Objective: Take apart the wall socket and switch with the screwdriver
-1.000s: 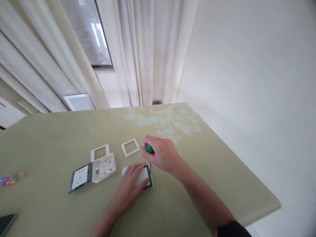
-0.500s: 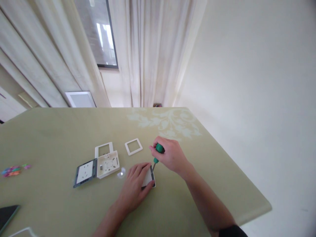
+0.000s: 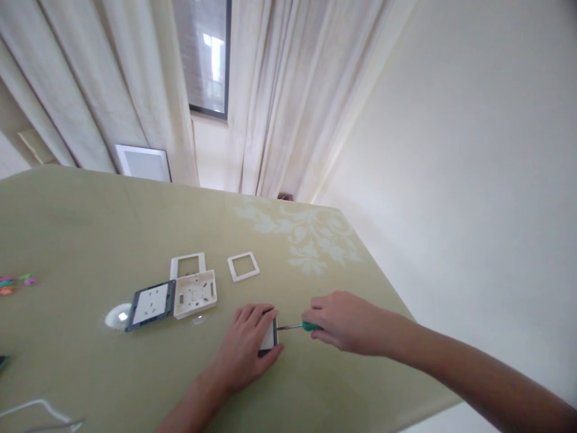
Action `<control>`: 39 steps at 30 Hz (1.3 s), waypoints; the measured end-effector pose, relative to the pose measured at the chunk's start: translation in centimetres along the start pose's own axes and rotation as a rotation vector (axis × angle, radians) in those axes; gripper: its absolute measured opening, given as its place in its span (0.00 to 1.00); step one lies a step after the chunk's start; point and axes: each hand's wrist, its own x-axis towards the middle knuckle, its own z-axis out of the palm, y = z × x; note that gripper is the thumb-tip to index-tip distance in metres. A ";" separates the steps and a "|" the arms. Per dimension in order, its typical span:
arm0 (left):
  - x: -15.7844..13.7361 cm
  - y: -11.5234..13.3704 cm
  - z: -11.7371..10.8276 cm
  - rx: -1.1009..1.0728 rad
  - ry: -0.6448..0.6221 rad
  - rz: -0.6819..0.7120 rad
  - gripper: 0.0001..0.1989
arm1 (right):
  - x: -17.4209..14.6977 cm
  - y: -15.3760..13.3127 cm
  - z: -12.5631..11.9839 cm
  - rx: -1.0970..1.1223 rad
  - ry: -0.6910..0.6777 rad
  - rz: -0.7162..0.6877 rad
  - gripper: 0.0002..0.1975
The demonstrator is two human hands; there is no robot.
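My left hand (image 3: 250, 340) presses over a small white wall panel with a dark edge (image 3: 269, 338). Its fingers lie across the top and the thumb grips the near side, hiding most of the panel. In my closed right hand (image 3: 342, 322) is a screwdriver (image 3: 311, 326) with a green handle. The shaft lies nearly level, and its tip meets the panel's right edge. To the left, a wall socket panel with a dark frame (image 3: 152, 302) leans against a white mounting box (image 3: 195, 294). A white cover frame (image 3: 188, 264) lies behind the box.
A second white cover frame (image 3: 244, 266) lies flat beyond my left hand. Small colourful pieces (image 3: 7, 284) sit at the far left, and a clear white-edged item (image 3: 42, 409) at the near left. The green tablecloth (image 3: 112, 228) reaches a wall on the right.
The screwdriver has swung from steeply upright to nearly level, with my right hand moving down and to the right. My left hand stays on the panel. The whole view has tilted.
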 end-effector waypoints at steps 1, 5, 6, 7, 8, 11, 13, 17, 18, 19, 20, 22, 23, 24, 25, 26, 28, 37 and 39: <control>0.0 0.2 0.1 -0.002 -0.001 0.002 0.25 | 0.1 -0.4 -0.1 -0.080 -0.035 -0.024 0.04; -0.1 0.9 0.3 -0.020 -0.009 -0.001 0.24 | 0.4 -1.4 -0.3 -0.241 -0.137 -0.171 0.07; -0.1 1.0 0.3 -0.024 -0.010 -0.003 0.24 | 0.5 -1.2 -0.3 -0.248 -0.143 -0.185 0.07; -0.1 1.1 0.3 -0.026 -0.010 -0.005 0.24 | 0.4 -1.0 -0.1 -0.244 -0.136 -0.181 0.06; -0.1 1.2 0.2 -0.026 -0.009 -0.006 0.24 | 0.4 -0.6 0.0 -0.229 -0.113 -0.164 0.04; 0.0 1.3 0.3 -0.016 0.003 -0.008 0.23 | -0.1 0.6 1.1 -0.135 0.008 -0.126 0.07; 0.0 1.2 0.5 -0.009 0.007 -0.008 0.24 | -0.8 1.3 2.1 -0.053 0.072 -0.121 0.08; 0.0 1.0 0.9 0.004 0.019 -0.002 0.23 | -2.4 1.8 4.5 0.177 0.143 -0.037 0.12; 0.0 0.9 0.9 0.008 0.025 0.001 0.23 | -2.8 1.9 5.1 0.243 0.162 -0.010 0.14; 0.0 0.8 0.9 0.011 0.030 0.003 0.23 | -3.1 1.9 5.8 0.306 0.182 0.014 0.15; 0.0 0.8 1.0 0.013 0.033 0.006 0.23 | -3.4 1.9 6.5 0.362 0.204 0.034 0.17; 0.0 0.6 1.0 0.014 0.042 0.007 0.22 | -3.7 2.0 8.1 0.451 0.256 0.059 0.21; -0.1 0.6 0.9 0.013 0.044 0.009 0.22 | -3.8 2.0 9.0 0.483 0.284 0.066 0.22; -0.1 0.5 0.9 0.012 0.047 0.009 0.22 | -3.7 2.0 10.0 0.513 0.315 0.075 0.24; -0.1 0.4 0.9 0.011 0.051 0.007 0.22 | -3.7 2.0 10.9 0.542 0.347 0.087 0.24; -0.1 0.4 0.9 0.011 0.056 0.003 0.22 | -3.6 1.9 11.9 0.570 0.380 0.096 0.25; -0.1 0.3 0.8 0.008 0.064 -0.007 0.21 | -3.5 1.9 13.7 0.621 0.441 0.122 0.25; -0.1 -0.4 0.2 -0.037 0.084 0.023 0.22 | -3.4 1.7 18.6 0.826 0.580 0.321 0.27; -0.2 -0.6 0.2 0.005 0.124 0.026 0.21 | -3.2 1.2 19.4 0.865 0.634 0.411 0.26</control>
